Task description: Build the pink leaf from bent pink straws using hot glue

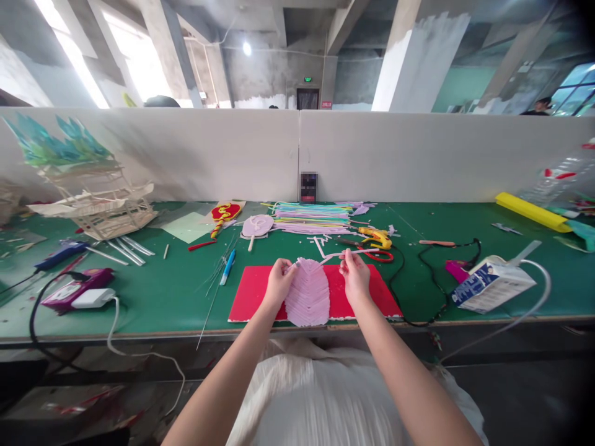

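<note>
A pale lilac leaf-shaped piece (307,300), made of slanting fuzzy strips that meet along its middle, stands over a red board (251,291). My left hand (279,282) pinches its upper left edge between thumb and fingers. To the right, my right hand (356,275) is closed on a bent lilac pipe cleaner (369,251); its angled end reaches left toward the top of the leaf. Whether that end touches the leaf, I cannot tell. Short lilac offcuts (320,240) lie just behind.
Behind lie a bundle of pastel pipe cleaners (311,217), a round lilac fan shape (257,227) and yellow pliers (375,236) beside red-handled scissors (379,254). Left are a blue pen (227,267), thin wires and a glue gun (60,255). A carton (493,285) stands right, near black cable.
</note>
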Demonstrator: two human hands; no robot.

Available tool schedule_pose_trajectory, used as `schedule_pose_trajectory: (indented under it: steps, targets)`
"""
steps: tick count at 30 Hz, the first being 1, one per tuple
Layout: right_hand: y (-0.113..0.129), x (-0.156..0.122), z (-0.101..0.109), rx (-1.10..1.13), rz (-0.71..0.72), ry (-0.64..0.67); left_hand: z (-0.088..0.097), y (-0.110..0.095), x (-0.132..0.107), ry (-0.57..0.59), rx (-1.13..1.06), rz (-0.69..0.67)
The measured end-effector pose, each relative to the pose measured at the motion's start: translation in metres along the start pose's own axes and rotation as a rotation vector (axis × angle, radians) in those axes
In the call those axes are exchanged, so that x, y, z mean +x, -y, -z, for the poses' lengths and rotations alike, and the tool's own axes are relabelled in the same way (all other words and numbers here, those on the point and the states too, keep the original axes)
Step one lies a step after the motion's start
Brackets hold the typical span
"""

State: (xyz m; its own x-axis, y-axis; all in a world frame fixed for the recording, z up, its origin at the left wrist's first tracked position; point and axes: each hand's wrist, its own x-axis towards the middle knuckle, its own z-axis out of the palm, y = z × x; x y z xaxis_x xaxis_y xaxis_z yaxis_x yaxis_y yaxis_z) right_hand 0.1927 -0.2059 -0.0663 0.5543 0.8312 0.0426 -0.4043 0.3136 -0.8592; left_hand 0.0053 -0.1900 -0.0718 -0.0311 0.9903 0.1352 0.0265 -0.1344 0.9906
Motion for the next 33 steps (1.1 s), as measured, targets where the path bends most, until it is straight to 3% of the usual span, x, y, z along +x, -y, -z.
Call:
schedule_pose_trajectory:
  steps: [4, 7, 9, 14, 20, 27, 33]
  targets:
    - [-0.001, -0.002, -0.003, 0.05, -0.077, 0.176, 0.002, -0.003, -0.001, -0.005, -0.091, 0.103]
    - [-0.002, -0.008, -0.006, -0.078, -0.096, 0.392, 0.003, -0.004, 0.001, 0.009, -0.143, 0.141]
    - [-0.002, -0.011, -0.007, -0.175, -0.089, 0.463, 0.002, -0.004, 0.002, 0.025, -0.217, 0.176]
    - [0.0, -0.013, -0.007, -0.275, -0.042, 0.414, 0.002, -0.003, 0.002, 0.056, -0.344, 0.208]
    - [0.0, -0.012, -0.008, -0.3, -0.048, 0.357, 0.002, -0.003, 0.0, -0.022, -0.331, 0.251]
    - [-0.002, -0.011, -0.009, -0.301, -0.071, 0.343, 0.003, -0.005, -0.001, 0.127, -0.246, 0.162]
    - [-0.002, -0.012, -0.009, -0.283, -0.079, 0.345, 0.004, -0.005, 0.0, 0.133, -0.224, 0.142]
